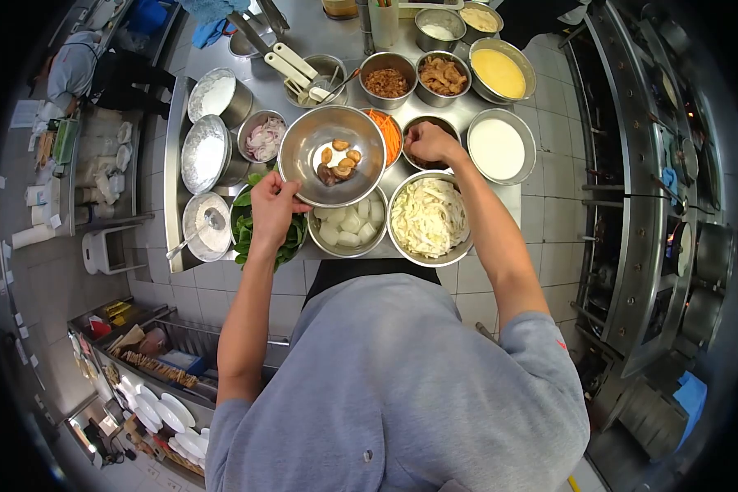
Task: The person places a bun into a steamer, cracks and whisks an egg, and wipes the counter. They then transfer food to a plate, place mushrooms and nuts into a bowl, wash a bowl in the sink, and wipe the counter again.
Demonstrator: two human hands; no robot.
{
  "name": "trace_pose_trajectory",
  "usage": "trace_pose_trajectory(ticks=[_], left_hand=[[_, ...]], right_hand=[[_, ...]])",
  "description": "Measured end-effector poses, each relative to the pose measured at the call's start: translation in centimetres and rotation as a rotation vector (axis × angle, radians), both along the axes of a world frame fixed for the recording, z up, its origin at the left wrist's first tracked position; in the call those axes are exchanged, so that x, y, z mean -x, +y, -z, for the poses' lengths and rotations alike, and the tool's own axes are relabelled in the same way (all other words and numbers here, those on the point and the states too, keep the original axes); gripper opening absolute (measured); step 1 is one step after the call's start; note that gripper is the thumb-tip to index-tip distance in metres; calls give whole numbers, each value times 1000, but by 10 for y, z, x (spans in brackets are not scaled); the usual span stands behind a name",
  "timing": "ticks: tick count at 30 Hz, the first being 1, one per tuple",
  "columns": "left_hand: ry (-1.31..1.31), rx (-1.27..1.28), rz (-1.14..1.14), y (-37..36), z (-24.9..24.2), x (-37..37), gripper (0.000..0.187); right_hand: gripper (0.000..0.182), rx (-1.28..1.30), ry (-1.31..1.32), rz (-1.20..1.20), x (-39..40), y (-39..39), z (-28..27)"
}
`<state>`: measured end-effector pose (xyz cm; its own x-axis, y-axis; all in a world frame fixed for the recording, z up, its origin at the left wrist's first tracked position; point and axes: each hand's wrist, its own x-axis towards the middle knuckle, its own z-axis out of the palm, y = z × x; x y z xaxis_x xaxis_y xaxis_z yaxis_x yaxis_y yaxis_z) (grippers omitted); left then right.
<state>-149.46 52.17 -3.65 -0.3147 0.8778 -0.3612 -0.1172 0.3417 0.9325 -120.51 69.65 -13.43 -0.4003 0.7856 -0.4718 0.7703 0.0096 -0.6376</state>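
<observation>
A steel bowl (300,131) with several brown pieces (339,160) inside is tilted above the other containers. My left hand (276,198) pinches its lower left rim. My right hand (432,144) reaches down into a small dark-looking bowl (431,121); its fingertips are bent inward, and what they hold is hidden. Between the two, orange shreds (388,135) fill another bowl. Nearest my body are a bowl of white chunks (352,225) and a large bowl of pale shredded vegetable (430,218). Green leaves (242,225) lie under my left wrist.
Bowls of white powder (205,152) and sliced onion (266,139) stand at the left, white liquid (498,149) and yellow liquid (498,74) at the right. Ladles (295,66) lean at the back. Another person (82,70) is at the far left; stoves (656,180) line the right.
</observation>
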Motion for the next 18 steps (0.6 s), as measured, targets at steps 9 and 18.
trace_pose_trajectory(ticks=[9,18], left_hand=[[16,9,6,6,-3,-6,13],[43,14,22,12,-4,-16,18]], right_hand=[[8,495,482,210,-12,5,-19],[14,106,514,151,-13,5,-129]])
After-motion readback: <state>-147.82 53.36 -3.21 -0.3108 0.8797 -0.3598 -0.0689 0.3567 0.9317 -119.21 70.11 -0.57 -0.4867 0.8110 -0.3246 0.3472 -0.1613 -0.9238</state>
